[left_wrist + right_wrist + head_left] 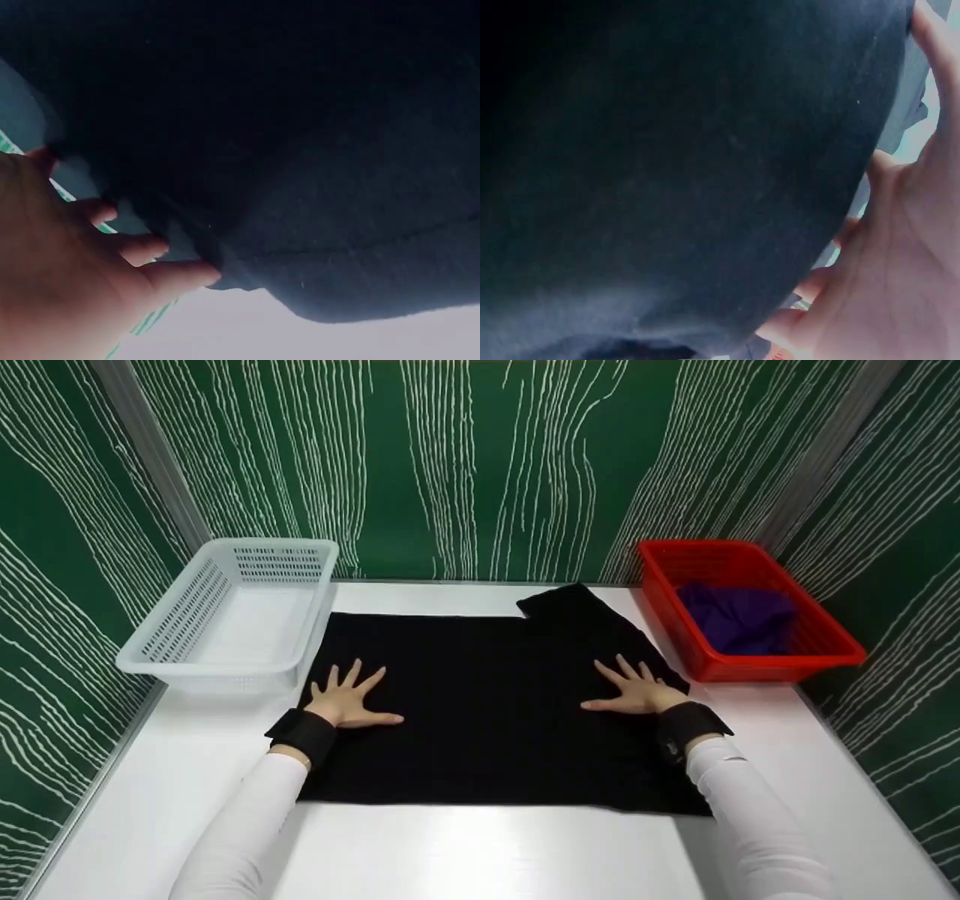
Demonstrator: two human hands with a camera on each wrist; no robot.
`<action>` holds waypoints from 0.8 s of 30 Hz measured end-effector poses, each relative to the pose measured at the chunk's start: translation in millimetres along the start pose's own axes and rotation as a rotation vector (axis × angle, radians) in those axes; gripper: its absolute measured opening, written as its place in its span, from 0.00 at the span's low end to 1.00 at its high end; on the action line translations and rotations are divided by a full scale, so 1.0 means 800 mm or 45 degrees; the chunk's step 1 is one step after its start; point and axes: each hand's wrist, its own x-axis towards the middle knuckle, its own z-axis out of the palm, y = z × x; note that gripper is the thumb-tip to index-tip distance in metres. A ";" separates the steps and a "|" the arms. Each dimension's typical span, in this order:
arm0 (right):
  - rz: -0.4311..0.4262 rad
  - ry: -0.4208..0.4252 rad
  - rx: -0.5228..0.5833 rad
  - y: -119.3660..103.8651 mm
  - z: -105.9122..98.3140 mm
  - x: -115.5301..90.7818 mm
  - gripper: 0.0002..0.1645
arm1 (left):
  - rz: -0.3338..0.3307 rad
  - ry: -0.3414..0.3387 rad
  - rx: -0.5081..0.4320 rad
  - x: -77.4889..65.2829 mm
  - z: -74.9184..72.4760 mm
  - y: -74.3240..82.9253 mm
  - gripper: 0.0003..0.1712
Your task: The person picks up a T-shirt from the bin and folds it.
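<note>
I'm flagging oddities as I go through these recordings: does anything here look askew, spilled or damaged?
Yes: at the far right of the black cloth, near the red basket, a flap juts out at an angle, breaking an otherwise roughly rectangular outline. I can't tell whether it is folded. No spill or damage shows.

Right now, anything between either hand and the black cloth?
Nothing visible. The left hand and right hand are spread over the black cloth. The white basket stands at its left, the red basket at its right; neither comes between.
</note>
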 end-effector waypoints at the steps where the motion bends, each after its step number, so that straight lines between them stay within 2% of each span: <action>1: 0.000 -0.004 -0.004 0.000 0.001 -0.003 0.58 | -0.007 -0.001 -0.001 -0.003 0.001 0.001 0.56; 8: -0.023 -0.023 -0.043 -0.001 0.008 -0.025 0.59 | -0.034 -0.058 0.021 -0.031 0.007 0.011 0.58; 13: -0.024 -0.037 -0.097 -0.004 0.003 -0.042 0.60 | -0.030 -0.115 0.034 -0.037 -0.006 0.016 0.54; 15: -0.021 -0.067 -0.108 -0.005 -0.002 -0.042 0.59 | -0.044 -0.128 0.053 -0.033 -0.013 0.018 0.51; 18: -0.014 -0.058 -0.109 -0.008 -0.016 -0.031 0.57 | -0.072 -0.078 0.113 -0.016 -0.026 0.024 0.46; 22: -0.030 0.120 -0.114 -0.014 -0.034 -0.001 0.52 | -0.104 0.010 0.162 0.015 -0.041 0.034 0.42; 24: -0.035 0.205 -0.109 -0.017 -0.038 0.016 0.48 | -0.100 0.015 0.155 0.029 -0.048 0.038 0.39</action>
